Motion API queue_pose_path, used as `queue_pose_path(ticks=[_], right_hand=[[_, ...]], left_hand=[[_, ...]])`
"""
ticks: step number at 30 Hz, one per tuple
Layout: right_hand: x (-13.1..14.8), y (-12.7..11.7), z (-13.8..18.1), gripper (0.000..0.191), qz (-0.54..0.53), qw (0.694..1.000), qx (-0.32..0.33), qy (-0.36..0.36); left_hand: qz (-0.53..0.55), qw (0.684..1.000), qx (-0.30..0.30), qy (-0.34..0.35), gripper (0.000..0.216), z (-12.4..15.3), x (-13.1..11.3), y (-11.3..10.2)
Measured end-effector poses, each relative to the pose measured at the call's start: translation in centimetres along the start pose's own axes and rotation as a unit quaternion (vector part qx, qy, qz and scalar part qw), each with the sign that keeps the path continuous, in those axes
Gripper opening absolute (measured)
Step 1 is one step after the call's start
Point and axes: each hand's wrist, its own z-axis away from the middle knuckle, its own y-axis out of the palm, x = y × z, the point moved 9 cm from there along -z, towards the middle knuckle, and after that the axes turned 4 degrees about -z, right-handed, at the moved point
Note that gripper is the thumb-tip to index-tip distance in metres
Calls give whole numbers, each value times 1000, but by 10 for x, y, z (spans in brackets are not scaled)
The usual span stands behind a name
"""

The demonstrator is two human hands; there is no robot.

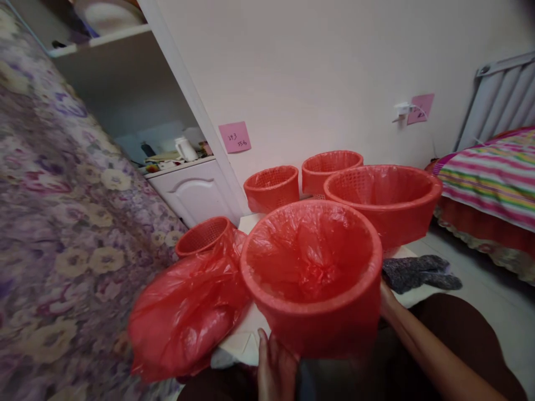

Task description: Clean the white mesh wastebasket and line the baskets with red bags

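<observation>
From the head camera, my left hand [273, 365] sits at the bottom edge of the picture, pressed against the lower near wall of a red bin [317, 312] with the thumb up along its side; how far the fingers are curled I cannot tell, since the bin hides them. My right hand [387, 303] is on the far right side of the same bin, mostly hidden behind its wall, so I cannot tell its grip either. The bin is held between the two hands, tipped so its mouth faces me, and a red plastic liner [311, 253] is folded over its rim and bunched inside.

Just left of my left hand a loose red bag [188, 312] lies puffed up, touching the bin and hanging over the near edge of the white surface [244, 340]. Behind that bag a small basket [204, 234] lies tilted. Beyond the held bin stand a wide lined tub [384, 195] and two more baskets [271, 186], close together near the wall, with little room between them. To the right of my right hand a dark cloth [418, 272] lies at the surface's edge; past it is open floor [497, 312] and a bed with a striped cover [493, 178]. A flowered curtain [54, 223] closes in the left side.
</observation>
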Motion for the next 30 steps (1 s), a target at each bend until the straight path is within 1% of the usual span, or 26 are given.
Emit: queue_pose_path(ticks=[2, 4, 5, 7, 9, 12, 15, 19, 22, 24, 27, 30], right_hand=[[0, -3, 3, 22, -1, 1000, -2, 5], [-3, -14, 15, 24, 3, 1000, -4, 17], [-5, -21, 23, 26, 6, 1000, -5, 25], [-9, -34, 39, 27, 13, 999, -3, 43], [-13, -41, 53, 25, 17, 998, 2, 60], [-17, -41, 62, 27, 20, 997, 11, 74], [-20, -38, 57, 37, 34, 997, 12, 67], [-20, -42, 46, 41, 49, 998, 2, 42], [-14, -47, 41, 39, 70, 997, -17, 25], [-8, -46, 38, 37, 81, 996, -21, 12], [-4, -36, 30, 35, 85, 996, -12, -4], [-8, -25, 24, 28, 84, 996, 3, -7]], left_hand=[[0, 1000, -4, 5, 48, 4, -5, 3], [1, 1000, -16, 23, 46, 4, -17, 9], [2, 999, -19, 28, 41, 3, -22, 12], [1, 999, -23, 32, 25, 2, -27, 17], [-10, 999, -33, 26, 15, 1, -24, 16], [-26, 998, -51, 24, 20, 2, -14, 9], [-31, 997, -61, 24, 23, 3, -6, 1], [-36, 997, -63, 7, 20, 2, -4, -8], [-38, 997, -66, -11, 18, -7, -13, -15], [-40, 997, -68, -13, 16, -19, -24, -17], [-49, 996, -76, 4, 17, -42, -40, -14], [-66, 994, -81, 9, 28, -54, -43, -5]])
